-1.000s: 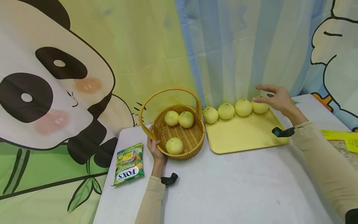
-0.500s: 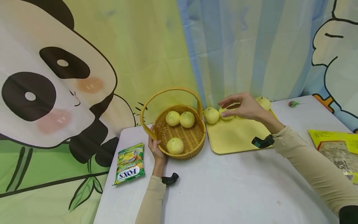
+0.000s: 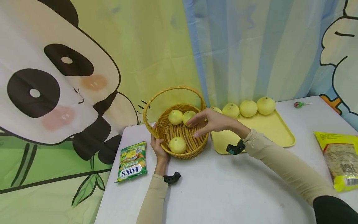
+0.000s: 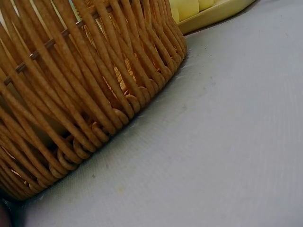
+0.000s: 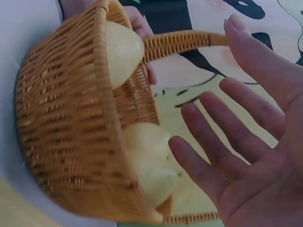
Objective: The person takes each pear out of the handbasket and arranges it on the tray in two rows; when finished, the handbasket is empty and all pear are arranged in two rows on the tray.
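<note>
A wicker basket [image 3: 193, 153] with a tall handle holds three pale yellow round pears [image 3: 177, 145]. My left hand [image 3: 159, 150] grips the basket's left side where the handle meets the rim, the thumb laid over the edge. Above the right part of the basket hovers my right hand [image 3: 213, 120], its fingers spread and nothing in them; it partly covers one pear. The right wrist view shows that palm bare beside the basket [image 5: 66, 127]. In the left wrist view the basket's woven wall [image 4: 94, 71] fills the upper left.
Right of the basket lies a yellow tray [image 3: 279, 133] with several pears [image 3: 248, 108] lined along its back edge. A green FOX'S packet [image 3: 132, 161] sits at the left. On the right are a lollipop [image 3: 299, 105] and a yellow bag [image 3: 341, 158]. A printed curtain hangs behind.
My right hand has moved left from the tray's rightmost pear, past the row, to over the basket, carrying nothing. The left hand keeps its grip. The pears stay where they were.
</note>
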Motion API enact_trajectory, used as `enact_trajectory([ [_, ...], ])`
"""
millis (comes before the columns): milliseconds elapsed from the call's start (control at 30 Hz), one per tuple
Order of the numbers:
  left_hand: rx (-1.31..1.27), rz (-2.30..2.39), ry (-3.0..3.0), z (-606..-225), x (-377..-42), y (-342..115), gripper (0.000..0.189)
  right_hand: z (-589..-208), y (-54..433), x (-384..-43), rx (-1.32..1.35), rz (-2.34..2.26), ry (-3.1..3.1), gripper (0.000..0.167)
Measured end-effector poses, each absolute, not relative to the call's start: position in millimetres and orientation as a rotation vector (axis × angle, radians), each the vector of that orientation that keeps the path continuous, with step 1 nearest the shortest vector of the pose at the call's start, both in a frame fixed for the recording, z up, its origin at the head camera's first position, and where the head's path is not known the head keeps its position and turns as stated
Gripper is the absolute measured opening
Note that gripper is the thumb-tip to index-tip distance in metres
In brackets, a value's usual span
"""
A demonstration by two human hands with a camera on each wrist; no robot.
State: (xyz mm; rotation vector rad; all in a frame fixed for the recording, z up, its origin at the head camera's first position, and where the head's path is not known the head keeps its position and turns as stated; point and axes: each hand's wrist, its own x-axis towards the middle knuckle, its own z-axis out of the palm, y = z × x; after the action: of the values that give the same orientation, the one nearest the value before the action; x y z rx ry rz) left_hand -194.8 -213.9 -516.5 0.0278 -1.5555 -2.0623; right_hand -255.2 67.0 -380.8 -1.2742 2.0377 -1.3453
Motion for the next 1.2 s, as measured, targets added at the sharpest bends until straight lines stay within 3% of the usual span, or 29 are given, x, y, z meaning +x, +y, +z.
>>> enact_trajectory([
  [433, 0.027, -2.070, -1.547, -516.0, -196.5, -213.9, 0.086, -387.6, -2.1, -269.3, -1.359, -1.005, 2.038, 0.069],
  [700, 0.075, -2.037, -1.576, -515.0, -195.1, -212.7, 0.083, -403.0, -34.3, -274.3, -1.427, -0.811, 1.885, 0.069],
  [1200, 0.077, -1.997, -1.593, -515.2, -196.6, -214.0, 0.082, -407.6, -49.5, -277.4, -1.399, -0.727, 1.868, 0.072],
])
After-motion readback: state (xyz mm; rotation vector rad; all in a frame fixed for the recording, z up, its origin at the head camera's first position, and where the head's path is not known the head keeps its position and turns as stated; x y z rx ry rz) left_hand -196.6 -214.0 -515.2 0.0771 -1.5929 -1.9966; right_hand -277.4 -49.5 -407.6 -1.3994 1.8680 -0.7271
